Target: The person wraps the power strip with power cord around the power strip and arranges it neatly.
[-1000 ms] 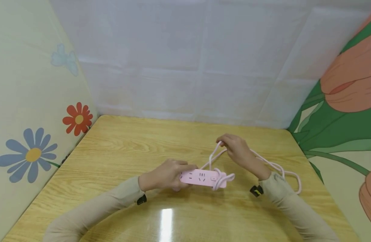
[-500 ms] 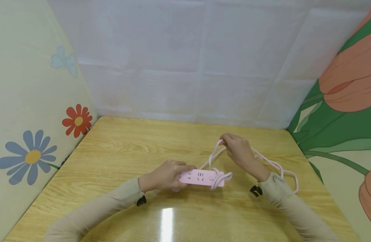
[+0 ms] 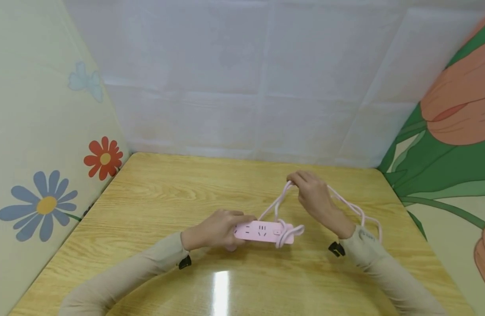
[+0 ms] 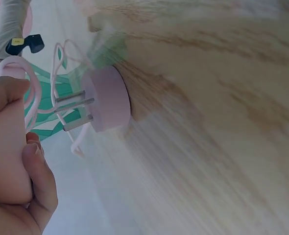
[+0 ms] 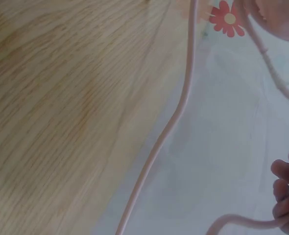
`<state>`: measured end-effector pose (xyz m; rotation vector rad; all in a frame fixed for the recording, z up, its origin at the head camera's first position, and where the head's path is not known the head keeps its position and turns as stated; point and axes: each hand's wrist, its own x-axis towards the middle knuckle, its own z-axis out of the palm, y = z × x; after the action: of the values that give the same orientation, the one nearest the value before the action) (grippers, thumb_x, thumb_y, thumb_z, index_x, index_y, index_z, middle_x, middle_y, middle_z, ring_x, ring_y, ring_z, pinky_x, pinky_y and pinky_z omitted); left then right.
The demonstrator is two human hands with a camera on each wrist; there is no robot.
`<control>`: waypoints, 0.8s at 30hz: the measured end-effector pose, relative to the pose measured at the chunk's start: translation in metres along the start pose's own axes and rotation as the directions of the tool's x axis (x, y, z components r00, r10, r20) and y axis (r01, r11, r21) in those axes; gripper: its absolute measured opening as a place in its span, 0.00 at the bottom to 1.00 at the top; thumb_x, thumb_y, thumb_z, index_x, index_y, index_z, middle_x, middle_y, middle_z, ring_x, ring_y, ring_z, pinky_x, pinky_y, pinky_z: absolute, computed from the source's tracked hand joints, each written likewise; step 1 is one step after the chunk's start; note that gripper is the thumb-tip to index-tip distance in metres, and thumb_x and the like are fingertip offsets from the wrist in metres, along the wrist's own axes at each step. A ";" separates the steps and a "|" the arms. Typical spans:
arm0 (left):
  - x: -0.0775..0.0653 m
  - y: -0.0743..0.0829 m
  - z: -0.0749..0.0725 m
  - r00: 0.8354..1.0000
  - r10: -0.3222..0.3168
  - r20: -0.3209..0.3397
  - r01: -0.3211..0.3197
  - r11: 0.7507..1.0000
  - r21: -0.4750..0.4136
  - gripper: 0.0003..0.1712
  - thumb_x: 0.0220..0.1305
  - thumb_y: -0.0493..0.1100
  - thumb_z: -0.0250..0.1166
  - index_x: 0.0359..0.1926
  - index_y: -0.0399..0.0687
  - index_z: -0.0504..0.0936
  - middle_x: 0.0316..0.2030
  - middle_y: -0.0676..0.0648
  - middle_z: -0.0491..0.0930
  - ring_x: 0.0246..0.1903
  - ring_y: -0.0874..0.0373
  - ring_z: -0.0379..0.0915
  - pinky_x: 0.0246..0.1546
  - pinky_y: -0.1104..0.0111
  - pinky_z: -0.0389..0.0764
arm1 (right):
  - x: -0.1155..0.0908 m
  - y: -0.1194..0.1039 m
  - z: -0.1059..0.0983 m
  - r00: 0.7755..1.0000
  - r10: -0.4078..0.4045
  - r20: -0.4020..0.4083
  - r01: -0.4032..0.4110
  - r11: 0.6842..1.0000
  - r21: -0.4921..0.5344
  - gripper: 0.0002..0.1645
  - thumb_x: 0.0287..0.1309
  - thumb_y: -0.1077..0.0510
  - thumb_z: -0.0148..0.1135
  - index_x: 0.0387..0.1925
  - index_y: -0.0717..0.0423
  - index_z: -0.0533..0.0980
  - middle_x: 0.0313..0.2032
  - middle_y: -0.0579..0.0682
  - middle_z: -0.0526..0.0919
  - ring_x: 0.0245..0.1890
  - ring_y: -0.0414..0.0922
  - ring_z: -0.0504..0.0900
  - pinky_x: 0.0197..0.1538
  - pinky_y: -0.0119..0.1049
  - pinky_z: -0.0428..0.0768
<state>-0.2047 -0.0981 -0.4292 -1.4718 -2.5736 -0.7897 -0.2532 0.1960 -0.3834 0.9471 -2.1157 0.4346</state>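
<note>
Round pink plastic plug: standing prongs-up on the yellow wood-grain table.
Left hand: curling round a pink rectangular plastic power strip over the table's middle.
Thick pink cord: looping round the strip's right end.
Right hand: pinching the cord nearer the far edge.

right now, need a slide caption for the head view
Left fingers grip a pink power strip; right fingers hold a pink cord above a wooden table.
</note>
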 end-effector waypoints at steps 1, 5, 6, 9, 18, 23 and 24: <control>0.000 0.000 0.000 1.000 0.002 -0.001 -0.002 1.000 -0.006 0.35 0.51 0.47 0.75 0.60 0.40 0.78 0.36 0.48 0.82 0.25 0.67 0.72 0.22 0.83 0.72 | 0.000 0.000 0.000 1.000 -0.002 -0.018 0.002 1.000 -0.018 0.03 0.59 0.72 0.61 0.36 0.65 0.78 0.32 0.60 0.82 0.32 0.59 0.81 0.34 0.52 0.83; 0.000 0.002 0.000 1.000 0.022 -0.003 -0.022 0.999 -0.030 0.35 0.50 0.46 0.75 0.60 0.39 0.79 0.33 0.50 0.81 0.24 0.69 0.70 0.21 0.83 0.72 | 0.000 0.003 0.000 0.998 -0.001 -0.060 -0.003 0.998 -0.061 0.19 0.71 0.52 0.52 0.33 0.65 0.75 0.29 0.60 0.81 0.27 0.57 0.81 0.27 0.51 0.81; 0.000 0.002 0.000 1.000 0.026 -0.003 -0.026 0.999 -0.036 0.35 0.50 0.46 0.75 0.60 0.38 0.79 0.33 0.50 0.81 0.24 0.69 0.70 0.21 0.83 0.72 | 0.000 0.004 -0.001 0.998 -0.002 -0.062 -0.002 0.998 -0.062 0.22 0.72 0.49 0.49 0.33 0.65 0.75 0.28 0.59 0.81 0.25 0.57 0.80 0.26 0.51 0.81; 0.000 0.004 0.001 1.000 0.025 0.003 -0.025 0.999 -0.036 0.35 0.50 0.46 0.75 0.59 0.37 0.79 0.33 0.49 0.81 0.23 0.70 0.69 0.20 0.84 0.71 | 0.000 0.005 -0.001 0.998 -0.013 -0.054 0.009 0.998 -0.062 0.27 0.73 0.46 0.44 0.31 0.65 0.75 0.26 0.58 0.80 0.24 0.56 0.80 0.24 0.49 0.80; -0.001 0.009 0.000 0.999 -0.041 0.025 0.040 0.999 0.016 0.35 0.52 0.47 0.74 0.60 0.37 0.79 0.35 0.48 0.82 0.22 0.69 0.69 0.20 0.82 0.71 | 0.000 0.003 -0.002 0.998 -0.024 -0.053 0.021 0.998 -0.062 0.29 0.71 0.43 0.44 0.30 0.64 0.75 0.26 0.56 0.79 0.23 0.55 0.79 0.23 0.49 0.80; -0.003 0.009 -0.001 0.996 -0.085 0.032 0.083 0.994 0.077 0.35 0.53 0.48 0.74 0.61 0.40 0.78 0.39 0.44 0.83 0.23 0.68 0.69 0.20 0.81 0.70 | 0.005 -0.005 -0.005 0.999 -0.026 -0.020 0.025 0.999 -0.040 0.20 0.68 0.51 0.55 0.31 0.65 0.76 0.27 0.57 0.80 0.27 0.56 0.79 0.30 0.50 0.82; -0.004 0.009 -0.002 0.995 -0.095 0.033 0.092 0.992 0.089 0.35 0.53 0.49 0.74 0.61 0.40 0.78 0.40 0.44 0.83 0.23 0.67 0.69 0.20 0.81 0.70 | 0.006 -0.008 -0.006 0.999 -0.031 -0.006 0.031 0.999 -0.035 0.15 0.67 0.56 0.58 0.31 0.65 0.76 0.28 0.57 0.80 0.28 0.56 0.79 0.31 0.49 0.82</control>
<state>-0.1953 -0.0980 -0.4251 -1.3630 -2.6849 -0.6556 -0.2468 0.1916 -0.3749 0.9561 -2.0934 0.3834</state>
